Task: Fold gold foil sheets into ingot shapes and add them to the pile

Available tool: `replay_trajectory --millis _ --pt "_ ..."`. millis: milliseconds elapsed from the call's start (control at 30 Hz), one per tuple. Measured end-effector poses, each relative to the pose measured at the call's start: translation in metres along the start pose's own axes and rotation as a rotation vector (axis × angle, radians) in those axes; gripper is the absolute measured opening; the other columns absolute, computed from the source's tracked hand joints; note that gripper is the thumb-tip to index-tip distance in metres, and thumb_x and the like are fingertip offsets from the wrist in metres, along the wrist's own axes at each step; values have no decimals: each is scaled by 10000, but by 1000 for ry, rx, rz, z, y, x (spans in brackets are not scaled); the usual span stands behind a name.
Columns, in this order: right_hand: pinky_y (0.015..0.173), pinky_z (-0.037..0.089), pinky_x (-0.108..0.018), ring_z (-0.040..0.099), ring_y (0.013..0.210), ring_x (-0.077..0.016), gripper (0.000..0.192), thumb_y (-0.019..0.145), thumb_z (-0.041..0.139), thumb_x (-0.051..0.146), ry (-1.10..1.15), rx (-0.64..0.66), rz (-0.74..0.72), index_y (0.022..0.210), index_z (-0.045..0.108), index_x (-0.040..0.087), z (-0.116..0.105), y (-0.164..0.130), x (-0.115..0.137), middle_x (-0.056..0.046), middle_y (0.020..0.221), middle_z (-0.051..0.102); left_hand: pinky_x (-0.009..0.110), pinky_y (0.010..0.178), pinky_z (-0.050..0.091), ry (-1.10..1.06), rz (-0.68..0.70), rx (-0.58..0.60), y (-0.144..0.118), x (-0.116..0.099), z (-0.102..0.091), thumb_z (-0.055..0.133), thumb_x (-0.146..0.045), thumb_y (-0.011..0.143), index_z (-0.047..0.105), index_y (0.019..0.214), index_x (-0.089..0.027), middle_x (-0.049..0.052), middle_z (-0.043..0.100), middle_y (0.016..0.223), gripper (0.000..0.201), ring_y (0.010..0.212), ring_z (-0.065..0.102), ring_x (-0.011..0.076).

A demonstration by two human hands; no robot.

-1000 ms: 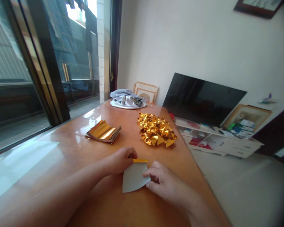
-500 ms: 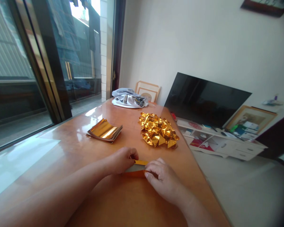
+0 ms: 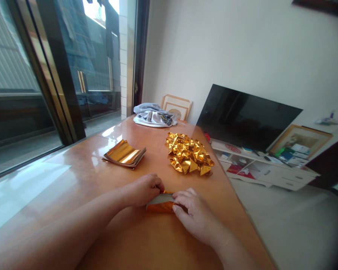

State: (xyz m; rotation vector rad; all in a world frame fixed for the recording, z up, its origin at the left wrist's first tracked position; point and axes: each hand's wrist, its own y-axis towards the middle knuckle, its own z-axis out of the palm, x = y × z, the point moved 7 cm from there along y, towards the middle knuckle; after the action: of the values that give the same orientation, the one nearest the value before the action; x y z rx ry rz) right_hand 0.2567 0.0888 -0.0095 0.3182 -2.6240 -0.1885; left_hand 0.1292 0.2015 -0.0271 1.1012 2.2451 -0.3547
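Note:
Between my hands, a sheet of gold foil paper (image 3: 161, 207) lies on the table with its grey back up and its near and far edges curled over. My left hand (image 3: 147, 189) pinches its far left part, fingers bent. At the right end, my right hand (image 3: 190, 208) grips the paper between thumb and fingers. A stack of gold foil paper (image 3: 125, 153) sits beyond my left hand. Past my right hand, a heap of folded gold foil pieces (image 3: 188, 153) covers part of the table. The fingertips partly hide the sheet's ends.
The glossy wooden table (image 3: 124, 240) runs away from me, its right edge dropping to the floor. A bundle of pale cloth (image 3: 152, 115) rests at its far end. Beyond stand a television (image 3: 248, 116) and a white cabinet (image 3: 281, 176). Glass sliding doors (image 3: 45, 75) line the left.
The near edge of the sheet now shows a broader orange-gold flap, and the far gold strip looks narrower. Both hands keep nearly the same place and grip.

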Motion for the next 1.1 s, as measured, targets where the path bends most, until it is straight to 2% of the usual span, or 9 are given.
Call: replay_trajectory --millis 167,233,333,433,600,700,800,967,1100 --pt "866 437 -319 570 960 -197 136 936 595 179 3 6 11 846 684 230 -1 1 0 -7 994 726 255 714 467 1 -74 -151 -8 -1 -31 493 -105 735 675 877 -170 36 685 894 240 821 620 181" --pt "867 438 -318 573 961 -198 139 935 592 180 11 11 13 852 692 230 -1 1 0 -9 1002 729 253 681 450 -30 -63 -93 -12 -7 -37 477 -138 777 648 841 -185 11 675 834 188 783 608 174" --pt "862 440 -316 577 965 -202 146 936 586 182 32 11 22 876 710 231 0 2 -2 -17 1020 731 249 665 440 -85 -52 54 -20 -15 -35 481 -186 809 658 834 -202 -14 679 813 179 775 615 171" --pt "852 441 -314 581 964 -206 148 934 588 188 53 6 39 915 726 236 1 2 -6 -24 1007 730 254 682 438 -80 -48 112 -23 -18 -30 466 -243 862 686 868 -216 -18 696 838 222 791 625 175" --pt "824 435 -309 585 926 -203 149 941 584 197 65 -1 61 896 720 239 1 3 -8 -20 919 718 255 697 430 -44 -44 117 -21 -21 -28 413 -291 931 685 866 -210 -3 695 844 291 779 615 174" --pt "809 430 -308 585 912 -203 146 941 584 203 64 -10 74 883 713 240 1 4 -9 -18 889 706 255 657 410 -6 -35 100 -22 -28 -30 402 -404 977 651 813 -204 6 672 794 359 732 599 171" --pt "800 426 -306 583 897 -202 135 925 596 199 60 -24 86 841 697 232 2 5 -11 -17 861 694 262 597 374 82 -80 89 -27 -32 -29 453 -494 959 659 801 -211 13 669 758 384 673 586 171" --pt "797 422 -301 580 881 -196 123 911 602 192 55 -30 92 838 692 233 3 6 -12 -12 848 686 275 598 354 236 -132 54 -35 -35 -32 501 -416 922 679 824 -238 29 704 799 269 696 614 191" --pt "794 420 -300 578 878 -196 118 908 605 195 46 -33 96 841 693 235 4 7 -12 -13 838 682 273 619 372 235 -124 55 -35 -35 -34 516 -337 890 654 869 -245 24 700 830 167 723 619 194"
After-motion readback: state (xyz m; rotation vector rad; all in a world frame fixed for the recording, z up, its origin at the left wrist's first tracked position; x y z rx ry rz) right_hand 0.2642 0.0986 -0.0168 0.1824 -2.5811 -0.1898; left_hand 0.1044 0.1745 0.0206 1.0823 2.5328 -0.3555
